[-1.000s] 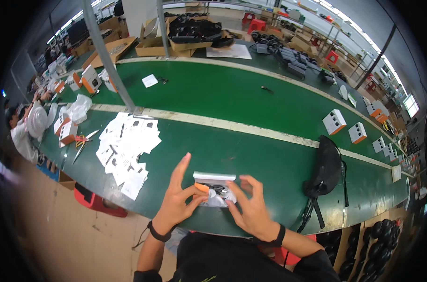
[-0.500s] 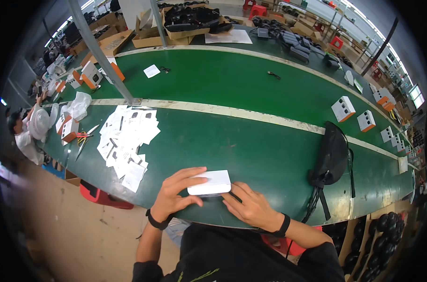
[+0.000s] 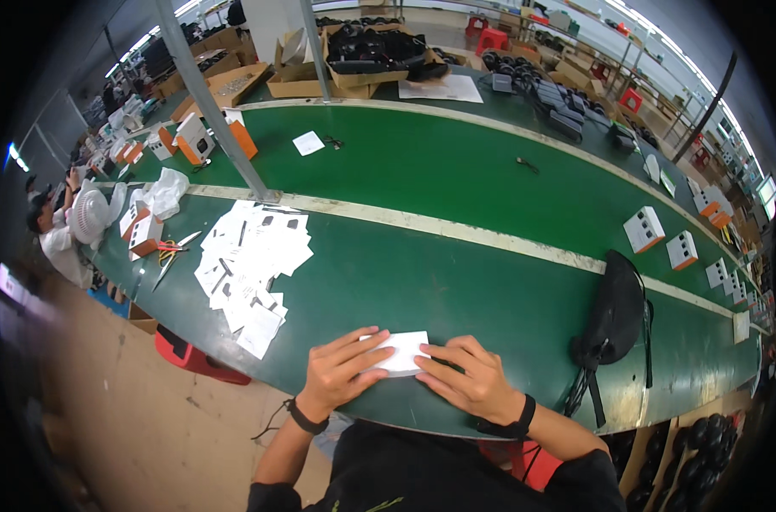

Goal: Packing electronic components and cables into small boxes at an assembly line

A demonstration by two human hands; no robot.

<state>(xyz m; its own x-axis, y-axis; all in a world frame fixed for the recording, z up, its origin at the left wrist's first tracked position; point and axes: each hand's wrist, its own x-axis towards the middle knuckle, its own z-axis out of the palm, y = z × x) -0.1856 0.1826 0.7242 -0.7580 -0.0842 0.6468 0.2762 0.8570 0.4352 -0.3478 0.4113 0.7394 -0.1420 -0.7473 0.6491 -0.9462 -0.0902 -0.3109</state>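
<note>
The white box (image 3: 405, 352) sits directly between the hands, its long axis running left to right from one hand to the other. Neither hand is nearer: the left hand (image 3: 341, 372) grasps the left end, fingers laid over the top and thumb along the near side, while the right hand (image 3: 471, 382) grips the right end with its fingertips. Whether the box rests on the bench (image 3: 482, 299) or is held just above it, I cannot tell.

The bench's near edge runs just on the body side of the hands, leaving little room that way. Ahead of them, bare green surface stretches to a pale strip (image 3: 439, 232). Spread sheets of paper (image 3: 255, 256) bound this room ahead and left of the left hand; a black bag (image 3: 611, 316) bounds it ahead and right of the right hand.
</note>
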